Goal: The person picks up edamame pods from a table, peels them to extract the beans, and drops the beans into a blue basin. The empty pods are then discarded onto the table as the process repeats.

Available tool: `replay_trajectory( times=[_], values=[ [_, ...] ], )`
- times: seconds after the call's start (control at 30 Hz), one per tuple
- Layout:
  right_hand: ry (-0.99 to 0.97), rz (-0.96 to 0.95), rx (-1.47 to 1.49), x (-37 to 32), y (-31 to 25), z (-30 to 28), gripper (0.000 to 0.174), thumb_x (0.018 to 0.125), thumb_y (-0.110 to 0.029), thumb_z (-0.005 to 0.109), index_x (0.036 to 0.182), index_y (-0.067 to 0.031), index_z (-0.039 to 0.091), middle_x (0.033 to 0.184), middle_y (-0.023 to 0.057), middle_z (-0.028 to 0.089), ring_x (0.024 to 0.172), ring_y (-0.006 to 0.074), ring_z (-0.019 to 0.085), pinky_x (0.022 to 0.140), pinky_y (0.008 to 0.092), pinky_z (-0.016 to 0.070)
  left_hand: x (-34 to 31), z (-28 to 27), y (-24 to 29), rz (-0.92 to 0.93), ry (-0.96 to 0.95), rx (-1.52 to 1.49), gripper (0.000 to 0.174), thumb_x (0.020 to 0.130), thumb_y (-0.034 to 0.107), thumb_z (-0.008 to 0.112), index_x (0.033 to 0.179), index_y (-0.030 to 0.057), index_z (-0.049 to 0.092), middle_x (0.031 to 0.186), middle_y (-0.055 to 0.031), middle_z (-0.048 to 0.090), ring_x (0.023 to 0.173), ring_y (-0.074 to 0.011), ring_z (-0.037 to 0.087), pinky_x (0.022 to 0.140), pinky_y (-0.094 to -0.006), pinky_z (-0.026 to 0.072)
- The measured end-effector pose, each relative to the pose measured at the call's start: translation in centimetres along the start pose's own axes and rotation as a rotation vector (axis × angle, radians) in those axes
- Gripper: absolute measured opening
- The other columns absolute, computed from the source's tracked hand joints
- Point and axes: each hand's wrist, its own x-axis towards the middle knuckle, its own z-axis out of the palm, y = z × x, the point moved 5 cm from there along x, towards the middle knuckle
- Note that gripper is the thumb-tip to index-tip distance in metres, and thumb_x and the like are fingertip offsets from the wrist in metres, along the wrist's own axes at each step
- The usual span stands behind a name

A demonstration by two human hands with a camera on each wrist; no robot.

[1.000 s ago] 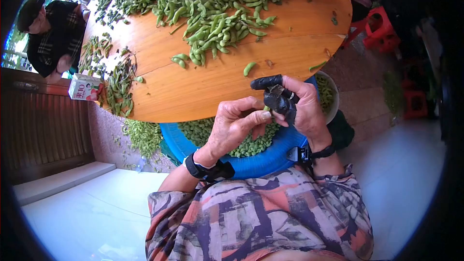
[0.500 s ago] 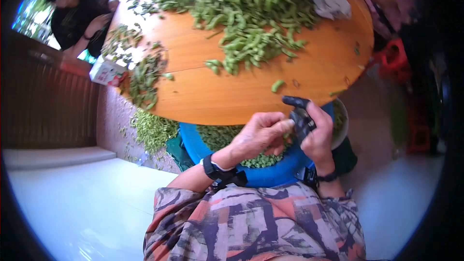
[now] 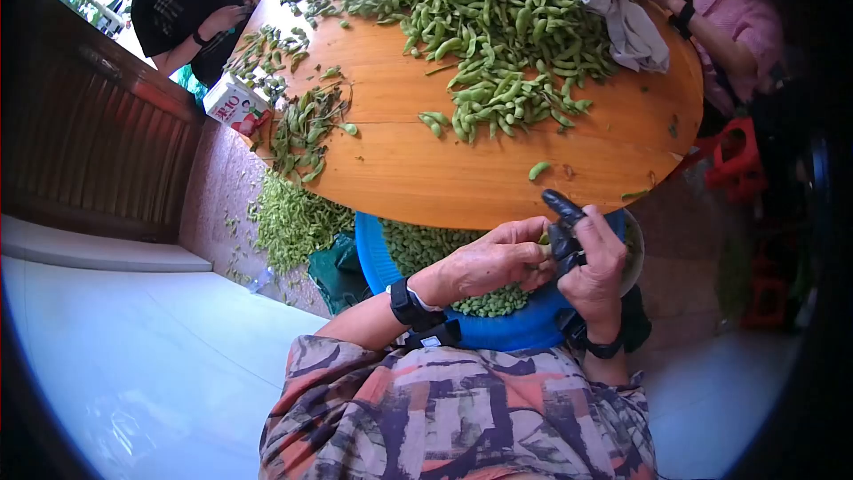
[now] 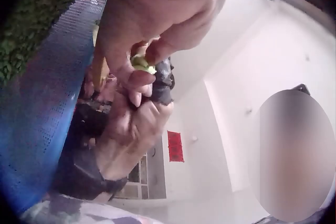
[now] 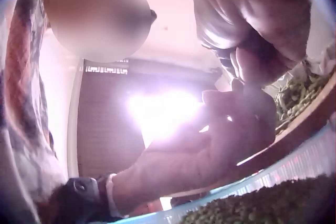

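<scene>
My left hand [image 3: 498,260] pinches a green soybean pod [image 4: 142,64] between thumb and fingers, seen close up in the left wrist view. Facing it, my right hand [image 3: 593,268] has its thumb and fingers bent in at the same pod, which they largely hide in the head view. Black coverings wrap the right thumb and a finger, one black tip [image 3: 562,204] pointing out toward the table. Both hands meet above a blue basin [image 3: 378,253] holding shelled green beans [image 3: 493,300].
A large heap of pods [image 3: 498,27] covers the far part of the round wooden table [image 3: 400,160]. One loose pod [image 3: 538,170] lies near its front edge. A white carton [image 3: 233,105] stands at left. Empty-looking husks [image 3: 293,222] are piled on the floor. Two people sit across.
The head view has shifted, so table and hands sit further right and lower than before. Both hands stay together at the pod. The person at right has come more into view.
</scene>
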Motion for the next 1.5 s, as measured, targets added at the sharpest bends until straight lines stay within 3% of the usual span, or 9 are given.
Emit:
replay_trajectory(
  times=[0.23,0.53,0.73,0.97,1.07,1.2,1.27,1.43,1.5],
  values=[
    [-0.042,0.015,0.073,0.7,0.2,-0.2,0.044,0.062,0.013,0.057,0.104,0.0027,0.063,0.083,0.0165,0.053,0.071,0.0357,0.057,0.061,0.0385,0.0463,-0.5,0.1,-0.1,-0.071,0.061,0.016,0.021,0.095,0.012,0.053,0.116,0.0107,0.052,0.086,0.0049,0.05,0.067,-0.0061,0.04,0.059,-0.021,0.033],
    [-0.054,-0.033,0.125,-0.5,1.9,0.5,0.034,0.067,0.01,0.057,0.1,0.0024,0.062,0.083,0.0171,0.055,0.072,0.0357,0.059,0.062,0.0374,0.0465,-0.2,-1.0,-1.1,-0.086,0.18,0.147,0.021,0.097,0.019,0.049,0.115,0.0091,0.055,0.089,0.0015,0.055,0.072,-0.008,0.046,0.063,-0.022,0.0393],
    [-0.135,0.475,0.559,-1.1,4.2,0.3,0.025,0.091,-0.007,0.061,0.114,-0.004,0.068,0.072,-0.0047,0.054,0.066,0.0003,0.047,0.056,0.0197,0.0392,0.1,-0.5,-1.2,-0.134,0.216,0.098,0.03,0.09,0.011,0.046,0.117,0.0076,0.057,0.091,-0.0005,0.056,0.072,-0.0099,0.045,0.059,-0.0232,0.0384],
    [-0.119,0.513,0.619,-1.7,4.5,0.6,0.027,0.091,-0.007,0.061,0.117,-0.0038,0.067,0.072,-0.0049,0.055,0.064,0.0008,0.047,0.054,0.0197,0.0395,0.5,-1.2,-1.7,-0.095,0.094,0.003,0.031,0.088,0.01,0.047,0.117,0.0054,0.057,0.092,-0.0025,0.057,0.068,-0.0111,0.045,0.06,-0.0235,0.0422],
    [-0.12,0.593,0.709,-1.9,4.7,0.5,0.026,0.091,-0.006,0.06,0.116,-0.003,0.066,0.071,-0.0036,0.054,0.067,0.0014,0.049,0.056,0.0213,0.0414,0.4,-1.0,-2.0,-0.111,0.196,-0.077,0.029,0.089,0.011,0.047,0.116,0.0051,0.057,0.091,-0.0029,0.057,0.069,-0.0109,0.047,0.061,-0.0234,0.043],
    [-0.09,0.25,0.356,-1.5,4.5,0.4,0.031,0.081,0.001,0.059,0.112,-0.0012,0.066,0.075,0.0066,0.058,0.068,0.0138,0.058,0.061,0.0278,0.0456,0.3,-1.1,-2.0,-0.138,0.151,-0.032,0.022,0.092,0.011,0.052,0.112,0.0065,0.059,0.084,-0.0012,0.057,0.071,-0.0104,0.051,0.06,-0.0242,0.0427],
    [-0.04,0.138,0.296,-1.3,3.8,0.1,0.039,0.071,0.003,0.059,0.109,-0.0008,0.067,0.082,0.0149,0.06,0.074,0.0268,0.063,0.067,0.0313,0.0472,0.4,-1.5,-2.2,-0.154,0.165,0.074,0.014,0.095,0.011,0.052,0.103,0.0057,0.062,0.074,0.0002,0.054,0.065,-0.0095,0.05,0.06,-0.0236,0.0423],
    [0.061,0.717,0.711,-2.8,5.4,-3.3,0.03,0.095,-0.023,0.058,0.112,0.0003,0.066,0.076,0.0006,0.061,0.06,0.0047,0.055,0.047,0.0204,0.0404,0.3,-1.0,-1.9,-0.078,-0.085,0.769,0.019,0.095,0.008,0.05,0.109,0.0,0.06,0.075,-0.0023,0.06,0.069,-0.0138,0.057,0.065,-0.03,0.0485],
    [0.264,0.345,0.626,-5.2,8.0,-6.5,0.044,0.098,-0.036,0.055,0.118,0.0016,0.062,0.074,-0.0005,0.059,0.058,0.0042,0.052,0.043,0.0191,0.038,-0.3,0.9,1.5,-0.229,-0.115,0.963,0.021,0.091,0.003,0.055,0.11,-0.0011,0.061,0.082,-0.0062,0.066,0.077,-0.0174,0.063,0.071,-0.0326,0.051]
  ],
)
